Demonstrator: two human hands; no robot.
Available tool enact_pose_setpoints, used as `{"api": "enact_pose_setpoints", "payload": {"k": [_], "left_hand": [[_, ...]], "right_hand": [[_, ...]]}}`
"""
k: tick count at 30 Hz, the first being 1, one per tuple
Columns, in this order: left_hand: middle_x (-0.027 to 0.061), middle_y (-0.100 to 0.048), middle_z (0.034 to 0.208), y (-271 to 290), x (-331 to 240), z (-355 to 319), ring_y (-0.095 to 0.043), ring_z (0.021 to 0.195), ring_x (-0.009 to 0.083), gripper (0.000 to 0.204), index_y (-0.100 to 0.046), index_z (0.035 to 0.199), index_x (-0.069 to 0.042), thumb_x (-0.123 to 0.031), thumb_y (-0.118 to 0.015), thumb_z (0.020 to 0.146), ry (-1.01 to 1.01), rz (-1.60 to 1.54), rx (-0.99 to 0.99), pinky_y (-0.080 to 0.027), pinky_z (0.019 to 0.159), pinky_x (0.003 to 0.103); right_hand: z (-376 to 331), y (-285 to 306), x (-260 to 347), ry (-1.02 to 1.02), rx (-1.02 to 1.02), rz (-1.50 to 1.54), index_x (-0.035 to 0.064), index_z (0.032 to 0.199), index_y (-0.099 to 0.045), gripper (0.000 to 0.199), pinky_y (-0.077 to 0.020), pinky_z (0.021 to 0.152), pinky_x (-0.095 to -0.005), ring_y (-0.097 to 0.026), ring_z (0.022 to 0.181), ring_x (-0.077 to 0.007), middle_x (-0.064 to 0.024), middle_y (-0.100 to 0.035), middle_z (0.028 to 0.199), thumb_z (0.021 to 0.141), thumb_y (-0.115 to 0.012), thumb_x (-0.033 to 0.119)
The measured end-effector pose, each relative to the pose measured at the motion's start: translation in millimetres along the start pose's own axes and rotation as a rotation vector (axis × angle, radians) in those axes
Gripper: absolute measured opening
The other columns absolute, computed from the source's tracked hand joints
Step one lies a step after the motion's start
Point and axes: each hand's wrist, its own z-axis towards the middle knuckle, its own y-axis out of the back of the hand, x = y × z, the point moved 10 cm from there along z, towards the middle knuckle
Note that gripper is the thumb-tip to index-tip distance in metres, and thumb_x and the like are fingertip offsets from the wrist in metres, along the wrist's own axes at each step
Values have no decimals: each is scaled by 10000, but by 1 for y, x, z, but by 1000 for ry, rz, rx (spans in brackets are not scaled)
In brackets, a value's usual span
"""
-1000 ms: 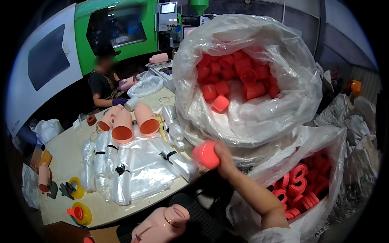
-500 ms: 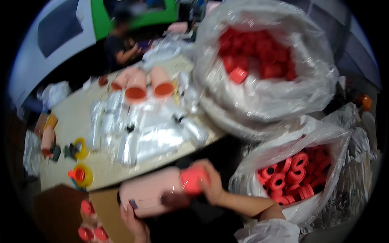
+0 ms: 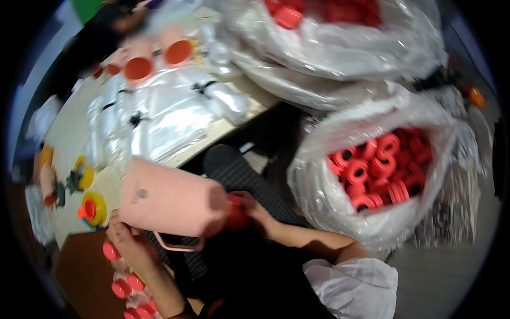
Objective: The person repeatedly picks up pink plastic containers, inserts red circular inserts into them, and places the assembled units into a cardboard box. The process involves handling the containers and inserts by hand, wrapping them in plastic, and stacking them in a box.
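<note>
A pink jug [image 3: 170, 196] with a loop handle [image 3: 178, 245] lies tilted on its side in front of me. Its wide base points left and its red cap [image 3: 237, 212] points right. My left hand [image 3: 133, 244] grips the base end from below, its fingers partly hidden by the jug. My right hand [image 3: 260, 217] is closed around the cap, which it partly covers. Just beside my left forearm, several red lids [image 3: 121, 288] top containers standing in a cardboard box [image 3: 79, 276].
Clear plastic bags [image 3: 180, 127] and pink cylinders with orange insides [image 3: 139, 69] lie on the table [image 3: 66, 125]. A yellow ring [image 3: 94, 211] is near its edge. On the right stand plastic sacks of red ring-shaped parts [image 3: 372, 175] and red caps [image 3: 289, 17]. Another person [image 3: 114, 21] is behind the table.
The jug has rolled, so its handle now shows on the lower side. Both hands kept their hold and moved slightly left with it. The view has shifted downward.
</note>
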Motion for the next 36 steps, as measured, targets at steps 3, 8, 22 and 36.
{"api": "enact_pose_setpoints", "payload": {"k": [3, 8, 22, 36], "left_hand": [[15, -447, 800, -30, -12, 3, -439, 805, 172, 432, -438, 724, -85, -382, -640, 964, -211, 4, 351, -410, 971, 398], [9, -387, 700, -111, -30, -31, -438, 773, 228, 540, -400, 642, -112, -417, -819, 792, -421, 110, 892, -426, 1000, 469], [195, -571, 1301, -23, 109, -103, -579, 1171, 261, 480, -437, 1414, 30, -231, -500, 1016, 84, 610, 820, -465, 977, 337], [116, -607, 1157, -32, 113, -100, -582, 1033, 186, 517, -549, 1280, 22, -432, -489, 1041, 257, 500, 779, -462, 910, 308]], "right_hand": [[-23, 18, -51, -281, -140, 108, 47, 1374, -487, 443, -515, 932, -356, -598, 1132, -222, -116, -595, 1243, 1061, -462, 359], [-45, 53, 56, -186, -96, -763, 28, 1220, -609, 325, -499, 869, -316, -629, 979, -177, -95, -639, 1139, 989, -627, 257], [-208, 493, 145, -142, -1918, -1397, -96, 1126, -637, 422, -535, 900, -422, -689, 1024, -354, -265, -697, 1083, 846, -718, 209], [-210, 496, 149, -684, -1968, -1434, -106, 1331, -342, 936, -520, 974, -437, -572, 1225, -396, -295, -512, 1341, 750, -853, 420]]}}
